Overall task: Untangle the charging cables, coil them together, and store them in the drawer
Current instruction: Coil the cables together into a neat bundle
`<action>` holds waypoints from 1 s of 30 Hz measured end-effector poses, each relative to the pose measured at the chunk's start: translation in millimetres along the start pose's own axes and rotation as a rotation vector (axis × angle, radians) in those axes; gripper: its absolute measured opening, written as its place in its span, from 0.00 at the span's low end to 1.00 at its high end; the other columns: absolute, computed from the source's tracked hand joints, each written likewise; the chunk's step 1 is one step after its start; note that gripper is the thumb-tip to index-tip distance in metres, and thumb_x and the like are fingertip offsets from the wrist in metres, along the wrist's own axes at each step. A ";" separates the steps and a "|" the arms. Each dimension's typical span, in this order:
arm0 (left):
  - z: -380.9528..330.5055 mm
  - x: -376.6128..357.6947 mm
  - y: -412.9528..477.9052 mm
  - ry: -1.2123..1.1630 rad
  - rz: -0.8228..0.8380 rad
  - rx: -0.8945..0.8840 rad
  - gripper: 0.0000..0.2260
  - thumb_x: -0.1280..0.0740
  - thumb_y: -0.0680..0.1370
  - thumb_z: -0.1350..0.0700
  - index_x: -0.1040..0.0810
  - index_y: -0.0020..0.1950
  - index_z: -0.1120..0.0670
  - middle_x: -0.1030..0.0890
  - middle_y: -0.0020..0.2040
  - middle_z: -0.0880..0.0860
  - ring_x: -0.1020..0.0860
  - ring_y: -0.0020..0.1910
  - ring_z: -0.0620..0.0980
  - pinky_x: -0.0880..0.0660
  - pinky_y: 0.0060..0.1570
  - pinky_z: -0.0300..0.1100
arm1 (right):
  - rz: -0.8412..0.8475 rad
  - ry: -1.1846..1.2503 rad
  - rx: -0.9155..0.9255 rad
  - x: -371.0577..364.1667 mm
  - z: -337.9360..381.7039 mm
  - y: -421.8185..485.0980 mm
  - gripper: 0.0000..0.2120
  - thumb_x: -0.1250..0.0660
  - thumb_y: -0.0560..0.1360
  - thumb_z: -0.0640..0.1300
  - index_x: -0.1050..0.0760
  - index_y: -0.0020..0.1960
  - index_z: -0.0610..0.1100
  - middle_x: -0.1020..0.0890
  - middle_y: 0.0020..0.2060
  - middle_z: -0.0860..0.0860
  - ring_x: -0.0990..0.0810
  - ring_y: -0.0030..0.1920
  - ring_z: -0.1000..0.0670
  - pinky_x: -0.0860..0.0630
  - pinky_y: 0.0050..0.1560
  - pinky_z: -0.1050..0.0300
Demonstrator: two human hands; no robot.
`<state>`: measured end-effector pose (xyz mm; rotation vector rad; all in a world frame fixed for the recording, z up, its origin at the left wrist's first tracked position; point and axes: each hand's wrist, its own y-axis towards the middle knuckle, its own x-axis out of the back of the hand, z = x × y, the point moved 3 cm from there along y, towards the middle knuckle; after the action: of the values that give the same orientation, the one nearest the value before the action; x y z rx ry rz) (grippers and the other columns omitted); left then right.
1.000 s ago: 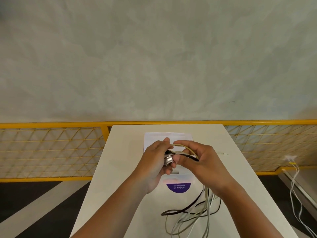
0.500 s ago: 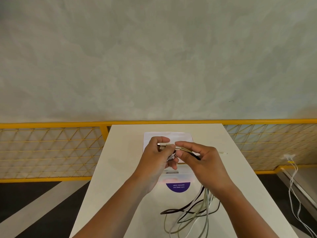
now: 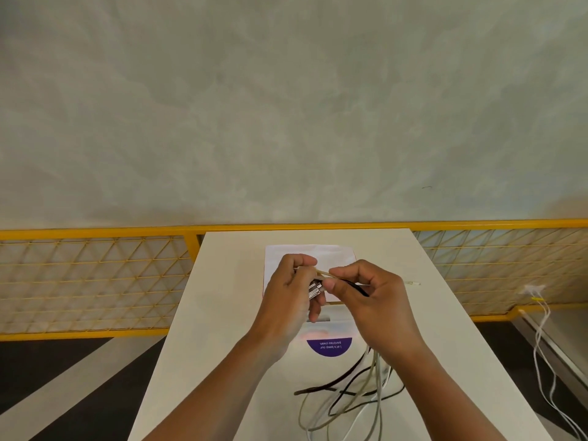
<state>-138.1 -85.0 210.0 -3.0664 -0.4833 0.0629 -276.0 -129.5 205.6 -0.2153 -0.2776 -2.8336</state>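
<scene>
Left hand [image 3: 291, 294] grips the plugs [image 3: 314, 289], right hand [image 3: 366, 292] pinches the cables [image 3: 353, 396] running rightward, slack trailing lower right.

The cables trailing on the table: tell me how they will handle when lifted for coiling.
Likely floppy: the cables sprawl in slack, crossing loops on the table, so they will probably sag and snag one another. Probably light, since the left hand and right hand hold their ends with fingers alone. The metal plugs may swing if released.

bare forearms [image 3: 222, 386]; left hand [image 3: 286, 300], right hand [image 3: 377, 302] both bare
</scene>
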 end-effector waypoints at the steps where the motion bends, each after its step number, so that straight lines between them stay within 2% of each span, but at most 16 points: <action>1: -1.5 -0.4 -0.8 0.004 0.011 0.000 0.05 0.40 0.83 0.53 0.26 0.55 0.53 0.23 0.34 0.54 0.27 0.31 0.48 0.30 0.29 0.40 | -0.001 0.012 0.009 -0.1 1.0 -0.3 0.03 0.25 0.75 0.42 0.16 0.47 0.48 0.13 0.42 0.55 0.14 0.46 0.53 0.18 0.53 0.54; 3: -2.8 -1.1 -2.0 0.022 0.007 0.001 0.09 0.35 0.81 0.48 0.25 0.53 0.53 0.23 0.33 0.50 0.28 0.30 0.45 0.31 0.29 0.36 | 0.008 0.032 0.021 -0.5 2.9 -1.3 0.02 0.25 0.74 0.42 0.15 0.47 0.48 0.13 0.42 0.54 0.14 0.46 0.52 0.18 0.52 0.54; 6: -0.9 1.3 -1.2 0.040 -0.083 -0.038 0.09 0.34 0.80 0.47 0.24 0.49 0.52 0.22 0.35 0.48 0.26 0.31 0.42 0.29 0.31 0.34 | 0.054 0.025 0.015 -3.0 4.4 -1.8 0.04 0.26 0.75 0.42 0.16 0.49 0.47 0.13 0.43 0.54 0.14 0.46 0.53 0.18 0.52 0.57; 11: 5.0 6.2 5.5 0.090 -0.222 -0.075 0.11 0.35 0.80 0.45 0.24 0.45 0.51 0.21 0.33 0.45 0.22 0.36 0.45 0.25 0.35 0.39 | 0.136 -0.081 0.009 -7.5 4.3 -5.4 0.08 0.27 0.76 0.42 0.17 0.54 0.50 0.13 0.46 0.58 0.14 0.49 0.56 0.19 0.53 0.61; 14: 4.7 3.9 5.6 0.121 -0.218 -0.068 0.15 0.36 0.80 0.43 0.24 0.43 0.53 0.22 0.32 0.45 0.22 0.34 0.44 0.22 0.38 0.43 | 0.088 -0.086 0.020 -8.1 6.7 -6.2 0.05 0.26 0.76 0.41 0.16 0.50 0.50 0.13 0.44 0.58 0.14 0.47 0.56 0.20 0.50 0.64; 20: -0.8 6.6 3.9 0.279 -0.153 -0.041 0.19 0.40 0.80 0.40 0.24 0.43 0.55 0.24 0.31 0.46 0.27 0.26 0.41 0.31 0.30 0.37 | 0.131 -0.122 0.040 -9.9 8.3 -8.0 0.09 0.28 0.77 0.40 0.15 0.53 0.52 0.13 0.45 0.61 0.15 0.49 0.58 0.21 0.52 0.67; 22: -1.8 7.8 2.2 0.230 -0.080 -0.006 0.18 0.39 0.81 0.41 0.24 0.45 0.56 0.26 0.29 0.47 0.30 0.24 0.42 0.34 0.27 0.36 | 0.124 -0.097 0.033 -7.5 8.9 -6.5 0.09 0.28 0.76 0.39 0.14 0.52 0.51 0.13 0.44 0.59 0.14 0.47 0.57 0.20 0.52 0.65; 24: -4.4 12.1 1.3 0.111 -0.007 0.024 0.17 0.39 0.82 0.44 0.23 0.49 0.57 0.25 0.30 0.51 0.30 0.27 0.46 0.33 0.26 0.38 | 0.105 -0.048 0.003 -3.2 8.7 -3.9 0.08 0.26 0.75 0.38 0.14 0.51 0.49 0.12 0.43 0.57 0.14 0.46 0.54 0.19 0.51 0.61; 27: -9.9 24.8 2.4 -0.006 -0.027 0.074 0.18 0.40 0.81 0.42 0.22 0.54 0.55 0.18 0.41 0.54 0.23 0.35 0.51 0.23 0.36 0.44 | 0.070 0.026 -0.044 4.1 7.0 -0.3 0.08 0.25 0.74 0.38 0.14 0.49 0.49 0.12 0.41 0.53 0.14 0.42 0.54 0.21 0.45 0.62; 30: -9.0 34.1 4.7 0.086 0.031 0.030 0.23 0.39 0.74 0.34 0.23 0.59 0.49 0.17 0.53 0.51 0.18 0.50 0.49 0.19 0.51 0.48 | 0.059 0.104 -0.080 6.8 7.3 1.8 0.07 0.25 0.74 0.38 0.14 0.49 0.48 0.13 0.39 0.50 0.18 0.35 0.56 0.27 0.35 0.66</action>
<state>-103.9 -79.2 217.6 -3.0321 -0.4257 -0.0608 -281.0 -131.4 214.2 -0.0901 -0.1332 -2.7891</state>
